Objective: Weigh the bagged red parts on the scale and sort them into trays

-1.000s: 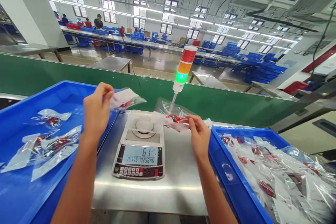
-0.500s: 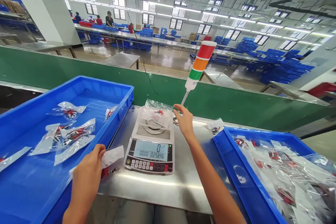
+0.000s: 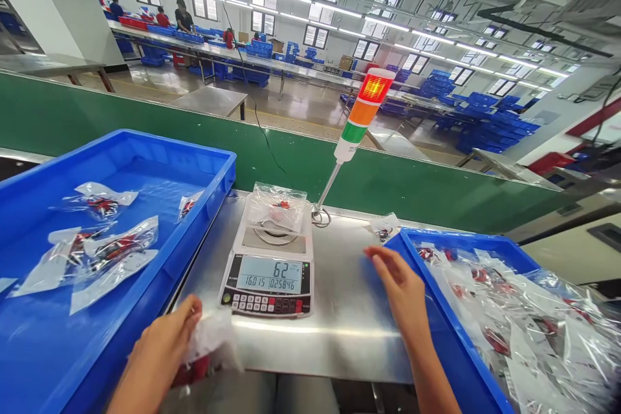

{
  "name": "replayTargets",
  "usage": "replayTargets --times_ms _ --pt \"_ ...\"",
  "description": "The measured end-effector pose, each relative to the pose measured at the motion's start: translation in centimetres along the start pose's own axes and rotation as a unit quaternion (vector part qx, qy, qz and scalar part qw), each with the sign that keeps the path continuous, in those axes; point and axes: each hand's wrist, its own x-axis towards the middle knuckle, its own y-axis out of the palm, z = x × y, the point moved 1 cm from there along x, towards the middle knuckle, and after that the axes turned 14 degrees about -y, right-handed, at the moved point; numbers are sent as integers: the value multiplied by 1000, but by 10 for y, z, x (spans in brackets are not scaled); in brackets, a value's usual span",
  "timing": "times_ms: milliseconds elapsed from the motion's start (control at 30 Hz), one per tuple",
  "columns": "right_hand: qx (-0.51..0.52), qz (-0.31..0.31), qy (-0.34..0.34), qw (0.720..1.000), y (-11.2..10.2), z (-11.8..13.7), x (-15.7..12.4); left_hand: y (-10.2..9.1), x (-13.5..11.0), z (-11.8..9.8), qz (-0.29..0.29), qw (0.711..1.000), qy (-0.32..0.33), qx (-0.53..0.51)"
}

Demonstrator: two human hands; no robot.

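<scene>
My left hand [image 3: 160, 352] pinches a clear and white plastic bag [image 3: 211, 336] with red and dark parts inside, blurred by motion, at the table's front edge. My right hand [image 3: 400, 288] holds nothing, fingers apart, above the steel table [image 3: 339, 272] beside the right tray. A digital counting scale [image 3: 266, 281] stands between the hands, its display reading 62 and 16.015. On its pan lies another plastic bag [image 3: 279, 207] with small red parts. The signal tower [image 3: 366, 110] behind it glows red at the top.
A blue tray [image 3: 116, 310] on the left holds several bagged parts. The right blue tray [image 3: 436, 330] is heaped with similar bags. One bag [image 3: 385, 228] lies by its far corner. A green partition [image 3: 412, 184] runs behind; people work at far tables.
My right hand has moved away from the bag on the scale, toward the right tray. The display went from 0 to 62, and the red light came on. My left hand lowered its bag.
</scene>
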Motion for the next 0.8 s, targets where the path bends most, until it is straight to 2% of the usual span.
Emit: replayTargets --times_ms 67,100,167,200,233,267,333,433,533,600,700,800 --pt "65 123 52 989 12 2 -40 19 -8 -8 16 997 66 -36" --pt "116 200 72 970 21 4 -60 29 -14 -17 26 994 94 -45" --pt "226 327 106 911 39 8 -99 48 -29 -42 55 988 136 -47" --pt "266 358 128 886 45 8 -115 56 -36 -55 64 985 152 -51" --pt "284 364 153 874 50 6 -127 64 -43 -67 66 982 169 -61" --pt "284 351 179 874 51 2 -135 71 -49 -78 58 977 188 -80" --pt "250 290 211 899 42 -11 -137 80 -57 -92 14 962 233 -140" --pt "188 218 206 935 12 -36 -117 81 -62 -99 -59 929 294 -217" --pt "100 230 153 956 -11 -56 -92 72 -61 -98 -76 911 324 -244" --pt "28 223 105 969 -12 -65 -78 68 -60 -98 -72 902 348 -246" --pt "-51 172 55 982 -7 -70 -56 68 -58 -97 -96 885 374 -258" --pt "-130 94 21 987 -26 -69 -17 71 -55 -97 -130 877 367 -280"
